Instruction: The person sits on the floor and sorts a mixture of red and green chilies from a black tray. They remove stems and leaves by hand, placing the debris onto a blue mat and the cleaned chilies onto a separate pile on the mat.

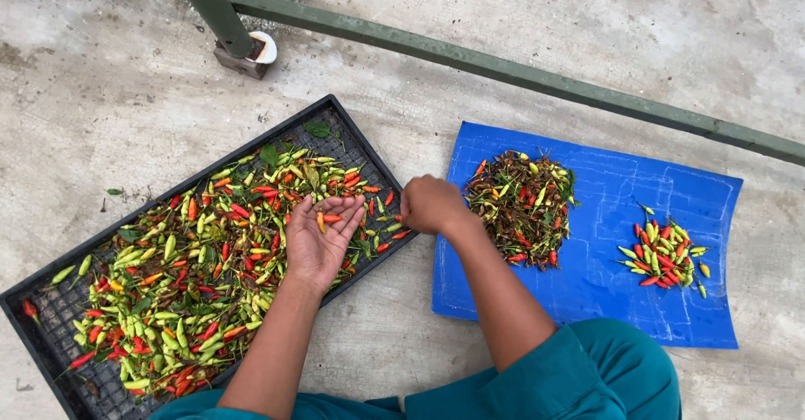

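Here an orange chili lies lengthwise in the left hand, whose grip is spread: palm up, fingers loosely apart, nothing pinched. The hand hovers over the right end of the tray, above the heaped chilies, a mix of green, red and orange ones with stems and a few leaves among them. The right hand sits just beside the tray's right corner, between tray and sheet. Its fingers are curled into a loose fist, knuckles up; whether it pinches anything inside, I cannot tell.

The tray is black, mesh-bottomed, and lies at a slant on the concrete floor. To the right, a blue sheet lies flat on the floor. On it, near the right hand, is a dark pile of stems and withered bits with some chilies mixed in. Well apart, toward the sheet's right edge, is a small pile of clean red and green chilies.

A green rail runs across the floor behind both, with a post standing on a small block. The person's teal clothing fills the bottom edge.
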